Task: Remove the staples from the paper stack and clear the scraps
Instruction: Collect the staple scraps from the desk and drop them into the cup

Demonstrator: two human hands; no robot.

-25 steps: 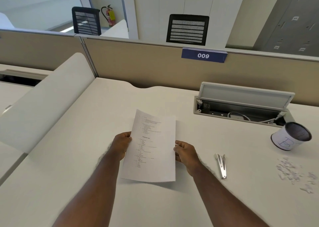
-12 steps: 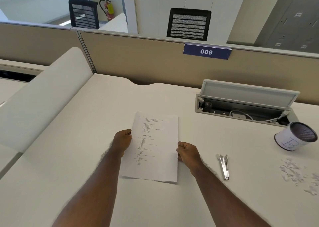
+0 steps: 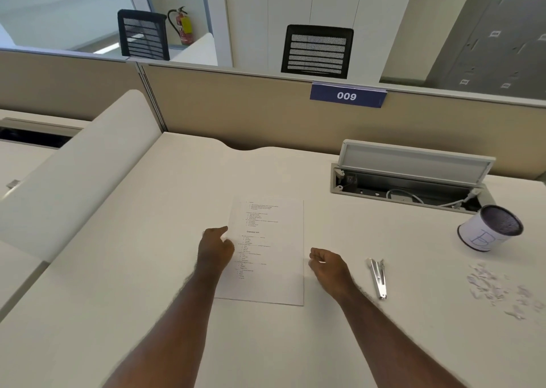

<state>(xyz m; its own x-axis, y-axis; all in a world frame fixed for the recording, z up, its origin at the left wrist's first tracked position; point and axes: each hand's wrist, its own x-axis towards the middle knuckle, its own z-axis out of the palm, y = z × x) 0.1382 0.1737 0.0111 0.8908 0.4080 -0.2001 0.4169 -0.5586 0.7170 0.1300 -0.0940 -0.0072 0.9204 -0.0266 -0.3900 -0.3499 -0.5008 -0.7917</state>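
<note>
The printed paper stack point(image 3: 271, 254) lies flat on the white desk point(image 3: 147, 269) in front of me. My left hand point(image 3: 215, 249) touches its left edge with loosely bent fingers, the thumb lying on the sheet. My right hand point(image 3: 326, 266) hovers just off the right edge, fingers loosely curled and holding nothing. A metal staple remover point(image 3: 378, 278) lies on the desk to the right of my right hand. A scatter of small white paper scraps point(image 3: 499, 290) sits further right. No staple can be made out on the paper.
A white cup with a dark mesh inside point(image 3: 490, 228) lies tilted behind the scraps. An open cable tray point(image 3: 407, 186) with its lid up is set into the desk at the back right. A beige partition point(image 3: 236, 113) closes the far edge; a curved white divider point(image 3: 76, 169) bounds the left.
The paper, held up by both hands before, has come down flat onto the desk. My right hand has let go and drawn off the right edge; my left hand's grip has loosened.
</note>
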